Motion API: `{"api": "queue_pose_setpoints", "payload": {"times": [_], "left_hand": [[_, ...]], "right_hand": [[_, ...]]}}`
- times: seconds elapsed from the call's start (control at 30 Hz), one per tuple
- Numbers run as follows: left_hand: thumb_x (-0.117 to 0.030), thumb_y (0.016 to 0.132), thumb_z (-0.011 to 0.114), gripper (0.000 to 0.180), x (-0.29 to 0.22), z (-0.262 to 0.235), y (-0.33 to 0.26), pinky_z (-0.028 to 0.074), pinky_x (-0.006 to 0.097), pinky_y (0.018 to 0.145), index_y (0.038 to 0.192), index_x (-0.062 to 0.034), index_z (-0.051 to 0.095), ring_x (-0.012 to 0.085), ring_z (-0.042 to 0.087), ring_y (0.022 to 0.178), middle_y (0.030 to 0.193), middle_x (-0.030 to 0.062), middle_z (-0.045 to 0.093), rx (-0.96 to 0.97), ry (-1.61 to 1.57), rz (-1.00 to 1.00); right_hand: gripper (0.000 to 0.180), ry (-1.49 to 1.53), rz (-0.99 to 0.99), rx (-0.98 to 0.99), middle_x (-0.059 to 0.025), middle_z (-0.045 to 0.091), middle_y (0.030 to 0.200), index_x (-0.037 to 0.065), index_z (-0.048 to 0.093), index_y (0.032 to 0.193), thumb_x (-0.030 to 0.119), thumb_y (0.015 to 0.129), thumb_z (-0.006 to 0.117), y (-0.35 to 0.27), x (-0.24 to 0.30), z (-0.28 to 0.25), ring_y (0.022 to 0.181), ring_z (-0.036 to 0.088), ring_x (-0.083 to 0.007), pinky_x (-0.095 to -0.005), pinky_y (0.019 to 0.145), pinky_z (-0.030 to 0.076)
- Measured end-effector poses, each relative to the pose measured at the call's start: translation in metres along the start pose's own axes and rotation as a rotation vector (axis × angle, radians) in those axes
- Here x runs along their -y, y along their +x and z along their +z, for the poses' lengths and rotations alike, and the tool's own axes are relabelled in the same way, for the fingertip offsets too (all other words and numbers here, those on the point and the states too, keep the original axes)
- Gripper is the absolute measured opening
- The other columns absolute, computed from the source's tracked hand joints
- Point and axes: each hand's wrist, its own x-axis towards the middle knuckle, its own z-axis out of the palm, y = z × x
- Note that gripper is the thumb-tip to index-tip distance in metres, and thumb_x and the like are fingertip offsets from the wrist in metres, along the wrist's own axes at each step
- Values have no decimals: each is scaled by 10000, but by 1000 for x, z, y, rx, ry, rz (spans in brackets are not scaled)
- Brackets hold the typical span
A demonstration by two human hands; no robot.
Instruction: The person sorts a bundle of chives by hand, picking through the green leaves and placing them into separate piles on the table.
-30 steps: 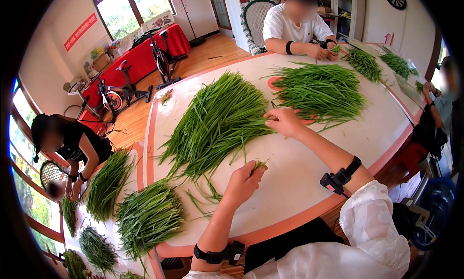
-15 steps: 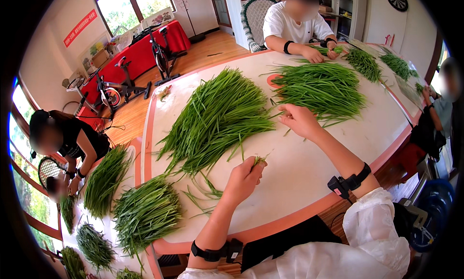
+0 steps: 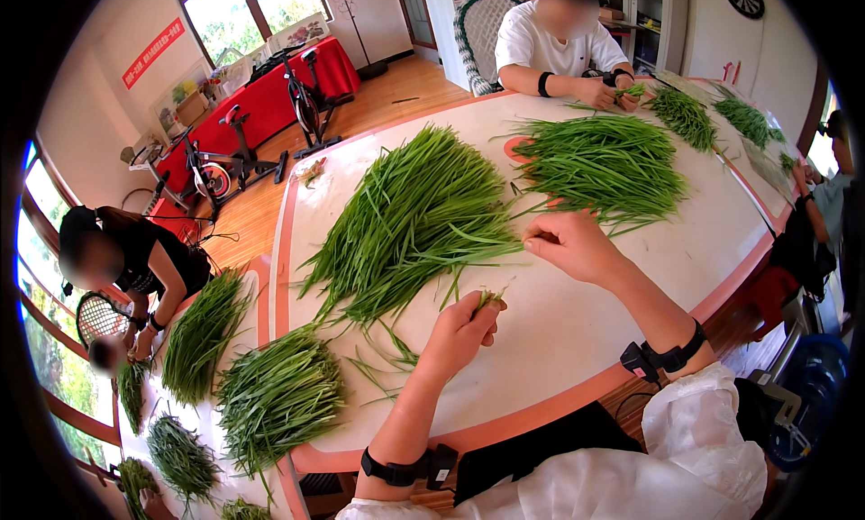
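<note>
My left hand [image 3: 457,338] is closed on a small bunch of chives [image 3: 491,296]. Their pale green ends stick out above the thumb and forefinger; the rest is hidden in the fist. My right hand [image 3: 577,247] hovers over the table to the right, its fingers curled and thumb against forefinger. The tips of the large chive pile [image 3: 414,218] reach close to its fingertips, and I cannot make out what is pinched there. Loose chive leaves [image 3: 383,358] lie to the left of my left hand.
A second chive pile [image 3: 599,168] lies beyond my right hand, another [image 3: 279,394] at the lower left. Smaller bunches lie on the adjoining table [image 3: 261,493]. One person [image 3: 559,51] works across the table, another [image 3: 149,268] at the left, and a third at the far right.
My right hand has moved down and slightly right, nearer my left hand, and its fingers have curled in more. My left hand keeps its hold almost in place.
</note>
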Motion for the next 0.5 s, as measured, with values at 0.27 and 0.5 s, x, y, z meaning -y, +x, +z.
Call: {"api": "queue_pose_setpoints", "payload": {"times": [0.27,0.5], "left_hand": [[-189,932,470,258,-4,1,1,467,253,651,976,50,556,112,554,677,763,36,564,66,-309,-16],[-177,943,452,222,0,3,5,457,241,751,943,21,554,112,566,861,875,52,592,56,-35,56]], "right_hand": [[106,108,133,-14,-107,613,744,-2,639,842,77,778,607,-33,-9,-20,676,596,-207,-297,616,468],[184,93,-174,71,-90,620,793,41,594,958,84,784,633,-59,15,32,714,610,-193,-295,634,490]]}}
